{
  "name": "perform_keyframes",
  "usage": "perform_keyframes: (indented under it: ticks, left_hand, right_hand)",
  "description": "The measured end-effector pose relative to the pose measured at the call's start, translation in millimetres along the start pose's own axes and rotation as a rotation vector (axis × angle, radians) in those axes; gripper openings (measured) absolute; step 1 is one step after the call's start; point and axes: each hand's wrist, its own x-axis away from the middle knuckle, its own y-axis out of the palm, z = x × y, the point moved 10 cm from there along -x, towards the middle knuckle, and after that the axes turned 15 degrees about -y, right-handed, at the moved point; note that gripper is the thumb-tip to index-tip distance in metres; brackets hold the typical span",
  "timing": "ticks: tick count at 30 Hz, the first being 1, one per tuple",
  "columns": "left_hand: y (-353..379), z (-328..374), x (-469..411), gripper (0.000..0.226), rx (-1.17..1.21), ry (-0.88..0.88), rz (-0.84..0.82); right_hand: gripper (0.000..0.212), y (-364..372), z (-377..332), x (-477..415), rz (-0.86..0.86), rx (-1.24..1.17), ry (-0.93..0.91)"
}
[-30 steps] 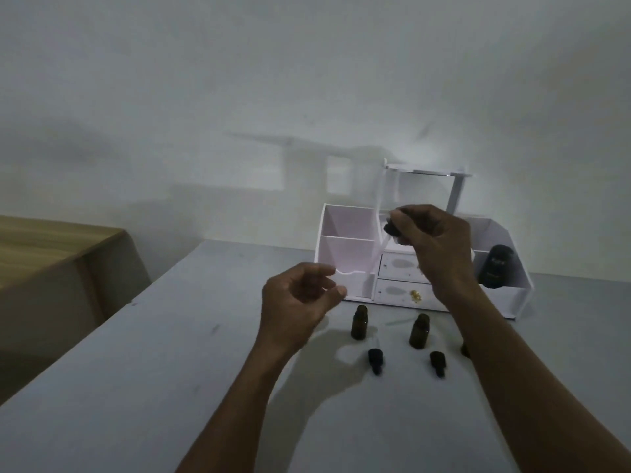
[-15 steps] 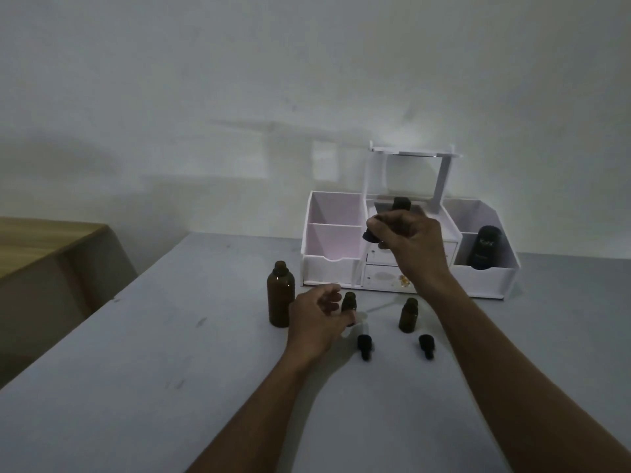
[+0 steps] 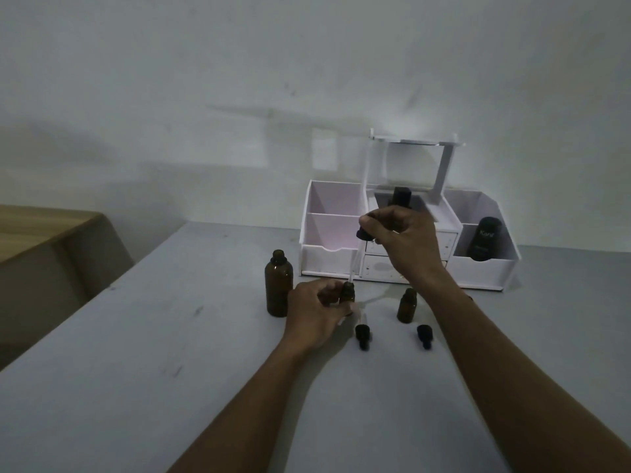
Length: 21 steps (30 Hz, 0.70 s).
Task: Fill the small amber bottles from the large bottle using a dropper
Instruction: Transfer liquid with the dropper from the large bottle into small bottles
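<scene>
The large amber bottle stands open on the grey table. To its right, my left hand grips a small amber bottle that rests on the table. My right hand pinches the black bulb of a dropper; its clear glass tube points down, and its tip is at the mouth of that small bottle. A second small amber bottle stands open further right. Two black dropper caps lie in front of the small bottles.
A white organizer with compartments and small drawers stands at the back against the wall. It holds a dark bottle in its right compartment and a black-capped item in the middle. A wooden table is at the left.
My left hand dropped to the table and closed around the small bottle. My right hand brought the dropper down, so its tip now meets the bottle mouth. The view shifted, and the large bottle came into sight.
</scene>
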Motion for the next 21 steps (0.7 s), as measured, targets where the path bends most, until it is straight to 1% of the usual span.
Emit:
perform_keyframes:
  ticks: [4,10,21]
  left_hand:
    - [0.7,-0.4,-0.8,0.034,-0.006,0.003,-0.001]
    - [-0.6,1.2,1.0,0.033,0.005,0.012,0.0]
    - [-2.2,1.6,2.6,0.032,0.005,0.006,0.004]
  right_hand:
    - [0.009,0.5,-5.0,0.6,-0.001,-0.011,-0.025]
    - [0.004,5.3,-11.8,1.1,-0.034,0.015,-0.086]
    - [0.006,3.5,-20.8,1.9,-0.024,0.054,-0.126]
